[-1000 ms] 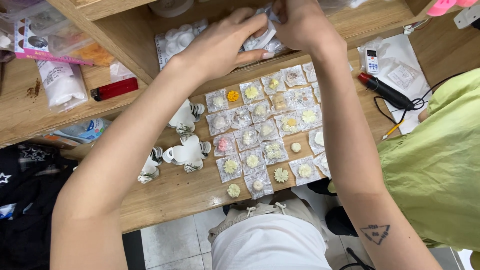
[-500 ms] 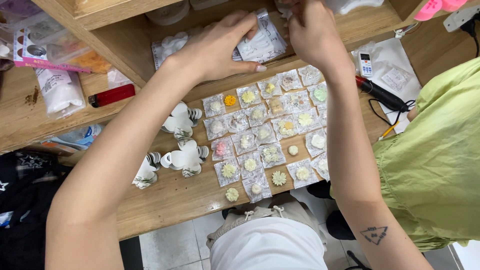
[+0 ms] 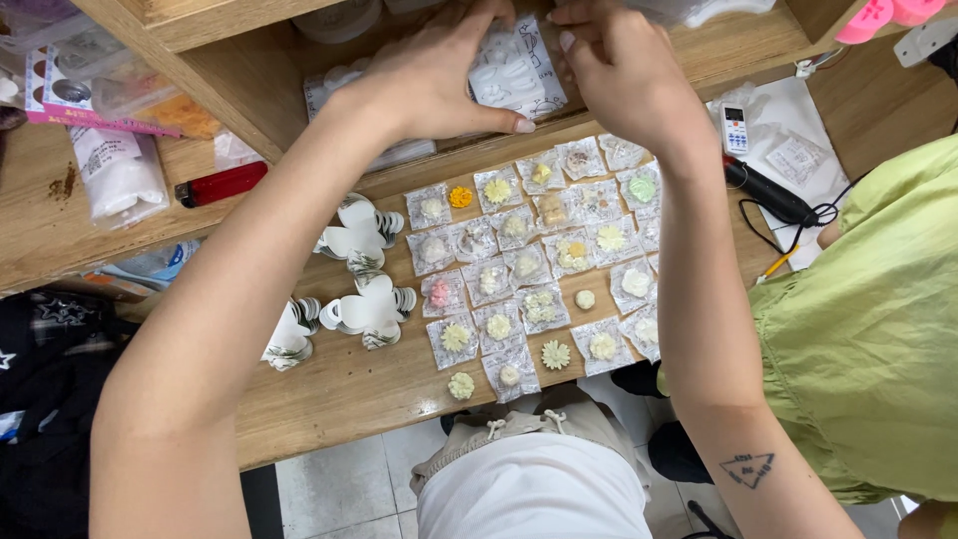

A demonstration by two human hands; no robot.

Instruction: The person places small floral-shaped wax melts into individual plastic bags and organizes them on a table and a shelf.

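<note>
Head view: two hands are gripping a clear plastic bag at the edge of a wooden shelf

Both hands are reaching forward over the table (image 3: 339,389); the left hand (image 3: 429,85) is pressing its fingers and thumb on the left side of the clear bag (image 3: 514,70), and the right hand (image 3: 624,70) is pinching the bag's right edge, so both are grasping it. The bag, holding small white pieces, is lying just inside the shelf (image 3: 215,15) above the table. Below the hands, rows of small wrapped flowers (image 3: 539,255) in white, yellow, pink and green are lying on the table. White petal-shaped paper cups (image 3: 364,309) are sitting to their left, and a red lighter (image 3: 220,185) is lying further left. A person in a green shirt (image 3: 868,329) is sitting at the right
</note>
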